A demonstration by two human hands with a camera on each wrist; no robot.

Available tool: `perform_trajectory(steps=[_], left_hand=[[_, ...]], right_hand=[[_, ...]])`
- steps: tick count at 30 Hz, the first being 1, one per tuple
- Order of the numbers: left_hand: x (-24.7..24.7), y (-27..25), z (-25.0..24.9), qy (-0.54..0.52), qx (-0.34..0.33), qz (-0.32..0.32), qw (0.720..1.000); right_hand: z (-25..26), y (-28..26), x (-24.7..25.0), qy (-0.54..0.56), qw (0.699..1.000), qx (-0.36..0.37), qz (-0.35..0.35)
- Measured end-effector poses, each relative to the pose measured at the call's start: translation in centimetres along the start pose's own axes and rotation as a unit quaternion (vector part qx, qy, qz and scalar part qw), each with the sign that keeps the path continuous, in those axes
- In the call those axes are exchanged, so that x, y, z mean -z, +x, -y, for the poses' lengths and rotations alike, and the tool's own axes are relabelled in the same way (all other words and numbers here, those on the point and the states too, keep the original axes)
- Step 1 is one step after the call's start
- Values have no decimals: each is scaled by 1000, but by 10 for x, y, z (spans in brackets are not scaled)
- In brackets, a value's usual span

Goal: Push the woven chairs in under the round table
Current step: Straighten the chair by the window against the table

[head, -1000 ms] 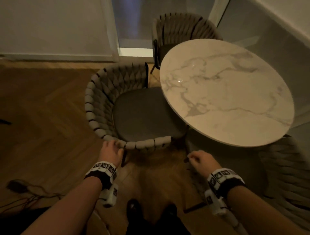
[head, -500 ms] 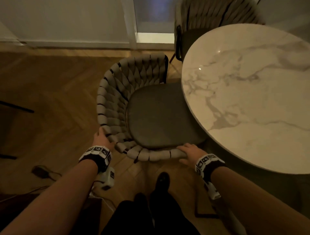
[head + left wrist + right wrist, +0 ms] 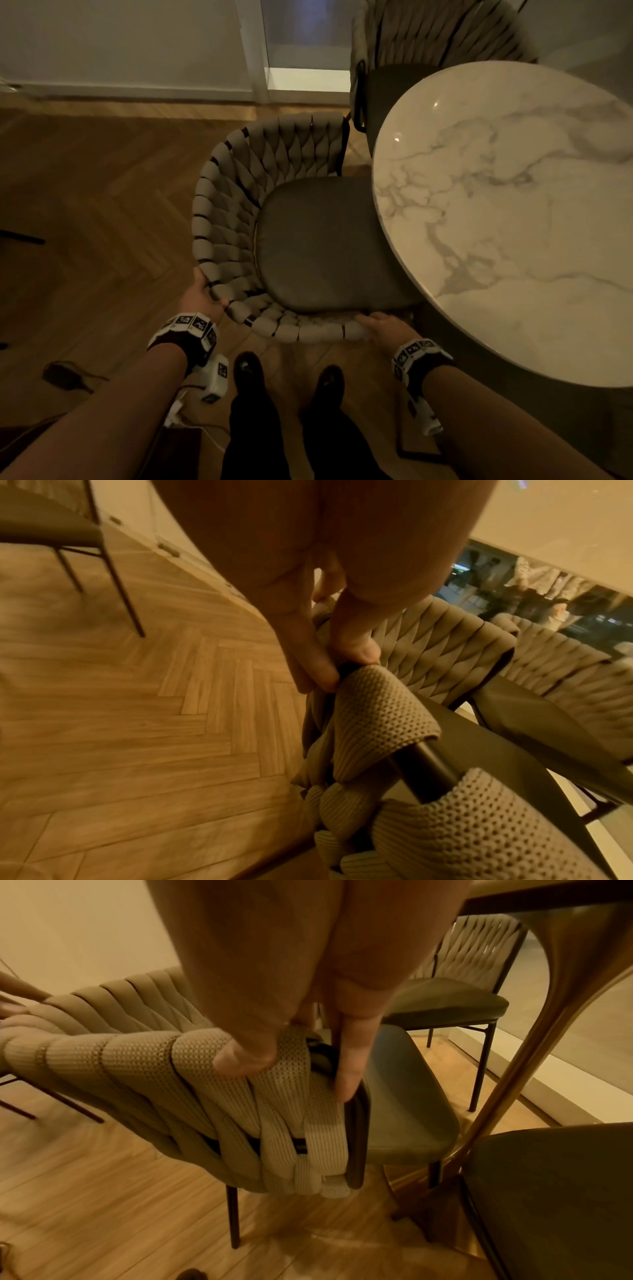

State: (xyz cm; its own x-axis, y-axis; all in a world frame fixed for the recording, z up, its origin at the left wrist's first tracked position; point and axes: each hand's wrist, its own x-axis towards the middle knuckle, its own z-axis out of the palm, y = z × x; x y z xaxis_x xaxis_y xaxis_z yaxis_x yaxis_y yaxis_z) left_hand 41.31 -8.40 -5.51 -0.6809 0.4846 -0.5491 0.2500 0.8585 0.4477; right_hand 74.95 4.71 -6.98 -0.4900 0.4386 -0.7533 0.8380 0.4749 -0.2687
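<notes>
While the beige woven chair with the dark seat cushion [image 3: 274,219] is gripped at its curved backrest by the left hand [image 3: 202,301] and the right hand [image 3: 383,329], its seat's far end is already tucked beneath the round white marble surface [image 3: 513,222], which lies rightward of both hands.

Both forearms are bare, with no sleeves in view. Each wrist carries a black band [image 3: 186,337] ringed with white square tiles printed with black marker patterns; the right wrist band [image 3: 419,358] matches it. A white boxy camera unit [image 3: 214,380] with a printed marker hangs under the left wrist, and a slimmer white unit [image 3: 424,416] under the right. Black trousers [image 3: 291,442] and 2 dark shoes [image 3: 248,368] show below.
</notes>
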Motion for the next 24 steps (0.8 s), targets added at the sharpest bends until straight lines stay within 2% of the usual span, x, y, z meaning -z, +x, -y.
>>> perform_trajectory(steps=[10, 21, 24], left_hand=[[-6, 12, -11, 35, -31, 20, 999], [-8, 4, -2, 61, -44, 61, 995], [-6, 7, -6, 87, -38, 71, 993]], right_hand=[[-9, -4, -2, 24, 999, -30, -16], [-12, -11, -1, 16, 999, -51, 3], [-11, -13, 5, 13, 998, -53, 28]])
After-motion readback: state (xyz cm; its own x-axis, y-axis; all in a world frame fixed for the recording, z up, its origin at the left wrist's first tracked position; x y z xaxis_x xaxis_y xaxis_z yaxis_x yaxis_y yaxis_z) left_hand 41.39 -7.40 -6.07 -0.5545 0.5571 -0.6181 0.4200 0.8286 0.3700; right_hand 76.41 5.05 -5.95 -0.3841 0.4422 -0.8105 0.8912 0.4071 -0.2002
